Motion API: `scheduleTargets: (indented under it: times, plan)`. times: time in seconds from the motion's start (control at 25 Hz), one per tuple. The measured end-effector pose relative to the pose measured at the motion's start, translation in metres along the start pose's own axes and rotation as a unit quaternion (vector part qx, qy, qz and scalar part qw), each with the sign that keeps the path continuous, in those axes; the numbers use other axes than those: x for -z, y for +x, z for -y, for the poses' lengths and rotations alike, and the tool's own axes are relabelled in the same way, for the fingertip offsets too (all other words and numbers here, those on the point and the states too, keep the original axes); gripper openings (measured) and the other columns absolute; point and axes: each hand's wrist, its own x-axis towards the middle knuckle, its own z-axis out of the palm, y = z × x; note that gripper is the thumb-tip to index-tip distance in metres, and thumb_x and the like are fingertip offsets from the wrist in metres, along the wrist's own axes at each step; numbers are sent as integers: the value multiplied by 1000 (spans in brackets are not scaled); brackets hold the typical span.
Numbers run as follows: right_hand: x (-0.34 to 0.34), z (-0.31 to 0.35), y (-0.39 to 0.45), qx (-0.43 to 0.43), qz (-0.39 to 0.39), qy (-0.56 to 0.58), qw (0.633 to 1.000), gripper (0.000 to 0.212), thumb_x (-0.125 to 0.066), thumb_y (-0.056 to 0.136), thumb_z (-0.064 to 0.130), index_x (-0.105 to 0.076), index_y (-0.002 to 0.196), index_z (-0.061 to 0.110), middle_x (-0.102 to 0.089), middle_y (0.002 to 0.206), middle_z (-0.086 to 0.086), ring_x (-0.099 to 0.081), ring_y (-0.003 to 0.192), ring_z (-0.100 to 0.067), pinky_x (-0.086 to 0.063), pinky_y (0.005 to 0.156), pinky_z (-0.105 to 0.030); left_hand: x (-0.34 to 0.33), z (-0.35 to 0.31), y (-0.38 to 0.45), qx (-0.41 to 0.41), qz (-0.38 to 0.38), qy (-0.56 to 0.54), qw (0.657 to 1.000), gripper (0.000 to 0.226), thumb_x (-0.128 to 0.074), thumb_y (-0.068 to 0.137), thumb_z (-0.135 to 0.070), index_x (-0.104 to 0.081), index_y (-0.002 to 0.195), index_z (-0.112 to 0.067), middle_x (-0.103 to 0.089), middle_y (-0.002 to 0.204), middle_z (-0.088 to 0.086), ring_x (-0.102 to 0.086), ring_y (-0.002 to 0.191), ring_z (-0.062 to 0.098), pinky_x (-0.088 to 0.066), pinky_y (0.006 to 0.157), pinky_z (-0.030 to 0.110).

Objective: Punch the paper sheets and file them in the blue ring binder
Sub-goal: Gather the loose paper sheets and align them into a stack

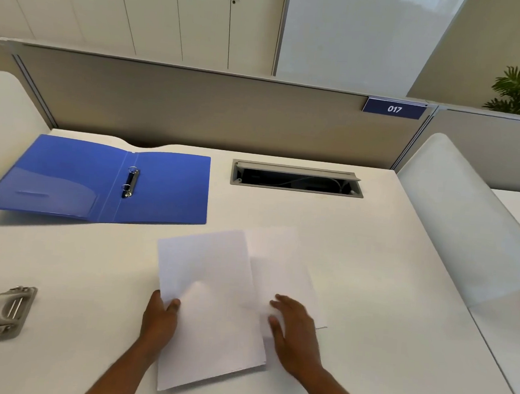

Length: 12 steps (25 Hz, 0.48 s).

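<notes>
Left hand (160, 316) grip pinches top sheets (210, 301), right hand (296, 333) flat, released, on lower sheet (280, 279); misaligned stack risks offset holes at the punch (10, 312), 9 o'clock.

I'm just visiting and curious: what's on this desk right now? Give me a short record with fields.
surface: white desk
binder: blue plastic ring binder, lying open, rings empty, far left
punch: grey metal hole punch, near left, untouched
paper: white paper sheets, partly fanned at front centre
left hand: left hand grips the sheets' left edge
right hand: right hand rests flat on the right sheet
progress: nothing filed yet
</notes>
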Motion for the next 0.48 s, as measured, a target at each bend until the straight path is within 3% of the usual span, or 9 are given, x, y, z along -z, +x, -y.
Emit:
scheduleTargets:
  times: [0.08, 0.16, 0.28, 0.4, 0.48]
  plan:
    - [11, -14, 7, -90, -64, -11, 994, 41, -59, 100, 36, -61, 138, 22, -50, 154, 4, -43, 146, -21, -38, 116, -38, 1, 0, 0, 6, -2, -1, 1000, 35, -53, 96, -7, -51, 131, -7, -62, 128, 17, -59, 115, 36, -47, 99, 45]
    - [13, -26, 8, -160, 23, -76, 984, 57, -44, 104, 47, -40, 155, 21, -24, 170, 1, -19, 158, -23, -28, 123, -42, -1, -1, -1, 19, -6, -3, 1000, 35, -53, 96, -9, -51, 131, -7, -62, 129, 17, -59, 115, 36, -47, 98, 45]
    - [-2, -23, -4, -99, 113, -142, 978, 65, -27, 105, 55, -11, 164, 33, 9, 173, 7, 5, 161, -20, -10, 128, -45, -11, -7, -3, 55, -8, -13, 998, 32, -53, 97, -12, -51, 128, -6, -62, 126, 18, -59, 112, 37, -48, 98, 44]
    - [-20, -5, -22, -60, 122, -137, 981, 62, -23, 104, 56, -13, 163, 39, 15, 170, 12, 6, 160, -17, -6, 128, -39, -18, -11, -5, 82, -19, 9, 996, 31, -49, 97, -10, -50, 126, 0, -59, 127, 21, -56, 113, 39, -47, 99, 44]
    - [-23, 2, -26, -66, 101, -118, 986, 61, -28, 103, 59, -26, 159, 37, 0, 173, 11, -6, 160, -16, -13, 127, -34, -21, -14, -6, 101, -40, 44, 993, 34, -45, 97, -8, -48, 128, 3, -51, 132, 24, -51, 118, 42, -45, 101, 49]
